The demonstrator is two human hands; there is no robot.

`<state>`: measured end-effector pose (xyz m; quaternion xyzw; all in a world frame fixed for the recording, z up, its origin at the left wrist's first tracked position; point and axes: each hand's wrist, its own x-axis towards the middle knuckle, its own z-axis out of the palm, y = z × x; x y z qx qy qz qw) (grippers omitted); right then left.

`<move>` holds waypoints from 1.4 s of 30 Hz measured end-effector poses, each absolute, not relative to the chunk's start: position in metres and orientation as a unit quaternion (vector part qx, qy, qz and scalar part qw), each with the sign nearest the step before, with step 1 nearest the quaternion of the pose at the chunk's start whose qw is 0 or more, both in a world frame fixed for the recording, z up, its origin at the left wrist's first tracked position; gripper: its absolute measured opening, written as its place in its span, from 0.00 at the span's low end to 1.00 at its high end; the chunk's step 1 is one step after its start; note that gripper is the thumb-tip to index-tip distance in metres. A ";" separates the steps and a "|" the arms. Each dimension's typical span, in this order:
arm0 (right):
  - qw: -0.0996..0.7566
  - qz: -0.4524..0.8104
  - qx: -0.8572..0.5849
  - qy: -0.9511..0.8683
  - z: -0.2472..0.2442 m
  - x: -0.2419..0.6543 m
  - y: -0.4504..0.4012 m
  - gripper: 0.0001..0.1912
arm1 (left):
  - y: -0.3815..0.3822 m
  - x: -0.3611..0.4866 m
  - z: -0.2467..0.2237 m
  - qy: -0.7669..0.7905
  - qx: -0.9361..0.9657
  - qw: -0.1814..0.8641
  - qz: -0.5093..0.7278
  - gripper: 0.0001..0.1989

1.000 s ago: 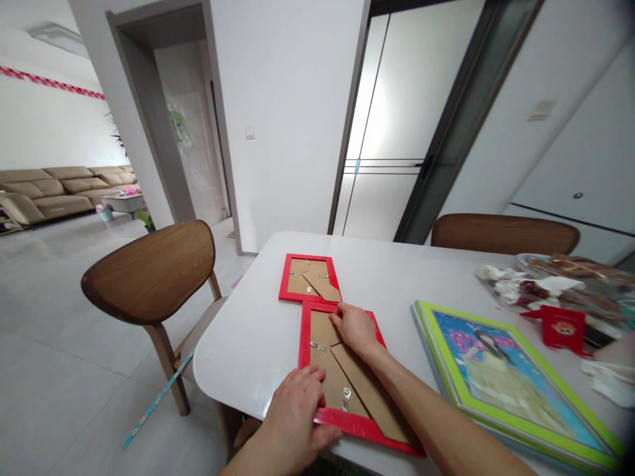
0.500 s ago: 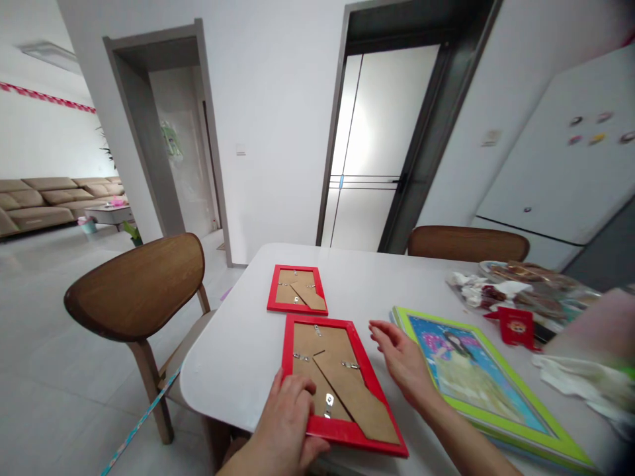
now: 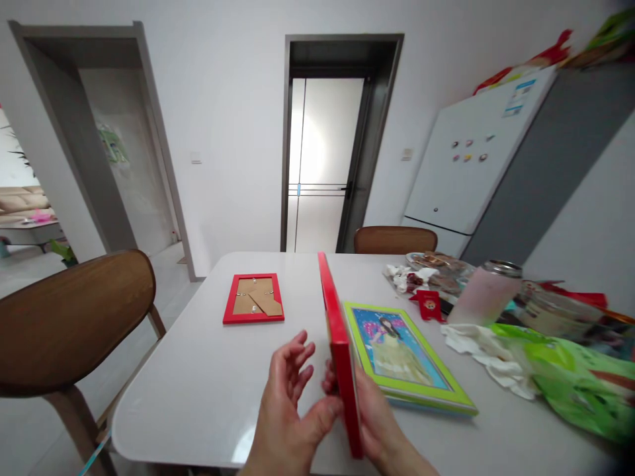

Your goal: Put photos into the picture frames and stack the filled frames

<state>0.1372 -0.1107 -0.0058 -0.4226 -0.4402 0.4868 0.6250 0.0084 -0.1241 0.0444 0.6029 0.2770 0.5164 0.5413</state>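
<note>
As the head view looks down at the table (image 3: 198, 410), the person's right hand (image 3: 372, 423) has hold of a red picture frame (image 3: 338, 357) near the front edge, just right of the middle of the picture. The right hand's grip is closed around the low end of the frame, and the frame stands up on its side, so we see mostly its thin red edge. Its long side runs up and away from the person, and its top end points to the far side of the table. The left hand (image 3: 290, 396) is spread wide open on the left side of the frame, very near it, and may touch it low down, but I cannot tell for sure. The right hand is the one that holds it. A smaller red picture frame (image 3: 253, 299) lies flat up and to the left, with its brown back facing up. Just right of the held frame lies a lime green framed picture (image 3: 397, 350). Further right are a small red card (image 3: 429, 304), a plate of snacks (image 3: 439, 268), a pink bottle (image 3: 485, 294), a white cloth (image 3: 489, 354) and a green bag (image 3: 570, 377). A white fridge (image 3: 471, 158) stands at the upper right, and a wooden chair (image 3: 74, 311) stands at the left.
</note>
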 end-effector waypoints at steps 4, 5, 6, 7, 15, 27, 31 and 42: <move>0.599 0.506 -0.549 -0.290 0.024 0.231 -0.108 0.27 | -0.104 0.037 0.054 0.213 0.534 0.645 0.503 0.33; 0.587 0.467 -0.595 -0.289 0.026 0.256 -0.106 0.28 | -0.100 0.048 0.047 0.198 0.533 0.665 0.485 0.30; 0.571 0.416 -0.638 -0.306 0.026 0.279 -0.104 0.28 | -0.096 0.060 0.037 0.189 0.537 0.676 0.467 0.29; 0.542 0.362 -0.683 -0.330 0.024 0.301 -0.102 0.28 | -0.093 0.072 0.026 0.196 0.548 0.676 0.452 0.27; 0.366 0.166 -0.789 -0.465 -0.034 0.379 -0.098 0.28 | -0.093 0.110 -0.023 0.306 0.718 0.493 0.384 0.26; 0.250 0.072 -0.816 -0.516 -0.021 0.330 -0.038 0.28 | -0.031 0.067 -0.033 0.429 0.807 0.308 0.264 0.34; 0.317 -0.011 -0.754 -0.576 0.004 0.275 -0.033 0.28 | 0.022 0.001 -0.015 0.507 0.805 0.206 0.228 0.33; 0.330 0.190 -0.635 -0.672 -0.038 0.128 -0.033 0.28 | -0.039 -0.061 -0.020 0.513 0.835 0.130 0.151 0.37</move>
